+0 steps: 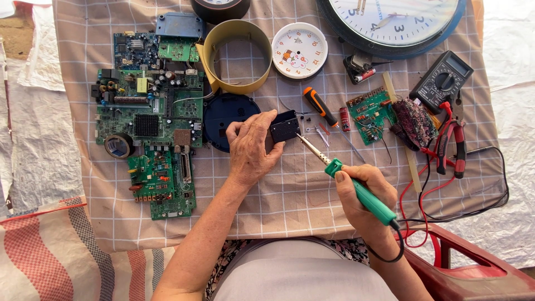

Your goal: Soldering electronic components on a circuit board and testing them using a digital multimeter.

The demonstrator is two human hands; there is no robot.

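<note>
My left hand [251, 147] grips a small black box-shaped clock movement [285, 127] on the checked cloth. My right hand [365, 195] holds a green-handled soldering iron [356, 187]; its metal tip points up-left and reaches the lower right corner of the black box. A dark round clock back [223, 114] lies just left of my left hand, partly under it. An orange-and-black screwdriver [320, 106] lies just beyond the box, with small metal parts beside it.
Several green circuit boards [147, 117] and a tape roll [118, 146] fill the left. A yellow ring [237, 56], small white clock face [299, 50] and large wall clock [390, 22] lie at the back. Multimeter [441, 81], red pliers [452, 146], small board [370, 114] and leads sit right.
</note>
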